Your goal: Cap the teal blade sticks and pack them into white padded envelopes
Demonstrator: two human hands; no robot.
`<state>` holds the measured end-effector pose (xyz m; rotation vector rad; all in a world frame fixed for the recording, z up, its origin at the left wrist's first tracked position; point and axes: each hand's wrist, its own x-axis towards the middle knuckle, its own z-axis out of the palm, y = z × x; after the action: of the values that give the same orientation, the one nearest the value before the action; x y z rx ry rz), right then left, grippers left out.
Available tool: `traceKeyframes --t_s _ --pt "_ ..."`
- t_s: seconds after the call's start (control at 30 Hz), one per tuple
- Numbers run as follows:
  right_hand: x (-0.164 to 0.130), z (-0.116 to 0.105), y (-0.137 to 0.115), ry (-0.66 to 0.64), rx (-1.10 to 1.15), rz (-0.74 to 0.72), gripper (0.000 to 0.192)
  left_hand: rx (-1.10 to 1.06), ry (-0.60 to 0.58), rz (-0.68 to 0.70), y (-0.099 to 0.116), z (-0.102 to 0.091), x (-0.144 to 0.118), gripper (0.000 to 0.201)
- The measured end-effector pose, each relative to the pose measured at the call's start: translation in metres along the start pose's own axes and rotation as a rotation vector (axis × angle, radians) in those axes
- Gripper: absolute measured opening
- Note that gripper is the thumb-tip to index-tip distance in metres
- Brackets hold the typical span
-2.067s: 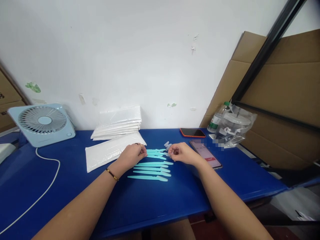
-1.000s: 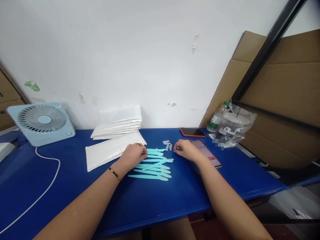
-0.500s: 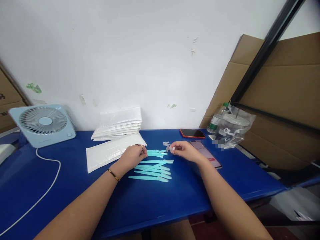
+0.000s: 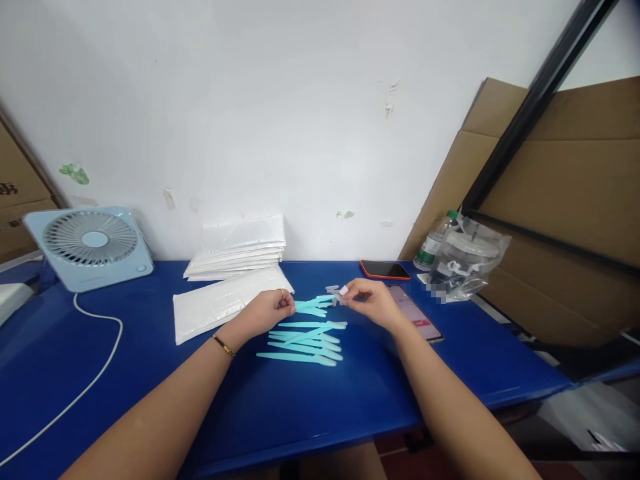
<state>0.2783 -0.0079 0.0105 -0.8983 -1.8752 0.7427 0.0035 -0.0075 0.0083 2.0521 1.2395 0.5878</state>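
Note:
My left hand [image 4: 270, 312] pinches the handle end of a teal eyebrow razor [image 4: 316, 302], whose blade end points right toward my other hand. More razors lie at those fingertips, and I cannot tell whether the hand grips more than one. Below, several teal razors [image 4: 305, 360] rest on the blue table [image 4: 280, 413], blade ends to the right, one lying across others. My right hand [image 4: 371, 303] has thumb and forefinger closed on a small clear blade cap [image 4: 343, 291]. A few similar clear caps [image 4: 332, 289] lie just left of those fingertips.
White padded mailers [image 4: 240, 250] are stacked against the wall, one lying nearer. A blue fan [image 4: 95, 243] with a white cable stands left. On the right are an orange-edged phone [image 4: 385, 269], another phone [image 4: 417, 320], a bottle [image 4: 433, 247] and a bagged cup [image 4: 465, 260].
The razor at my left fingertips now angles upward to the right, apart from those beneath it. My right fingers have turned slightly, and the cap shows more clearly at their tips.

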Motion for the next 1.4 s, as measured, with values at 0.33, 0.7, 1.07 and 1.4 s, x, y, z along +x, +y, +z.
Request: traceKeyframes --t_s 0.33,0.7,1.07,1.4 --pt "-0.002 -0.002 -0.01 0.118 -0.275 -0.156 0.013 -0.248 -0.193 -0.02 0.012 -0.011 -0.005 0.027" --pt "-0.004 0.007 -0.018 0.009 -0.204 -0.17 0.013 -0.262 -0.275 -0.027 0.012 -0.014 -0.006 0.027" --pt "-0.003 0.006 -0.015 -0.21 -0.22 -0.155 0.01 -0.1 -0.369 0.012 0.005 -0.013 -0.006 0.031" --pt "0.006 -0.014 0.032 -0.216 -0.63 -0.018 0.02 0.468 0.102 0.125 0.0 0.007 0.006 0.017"
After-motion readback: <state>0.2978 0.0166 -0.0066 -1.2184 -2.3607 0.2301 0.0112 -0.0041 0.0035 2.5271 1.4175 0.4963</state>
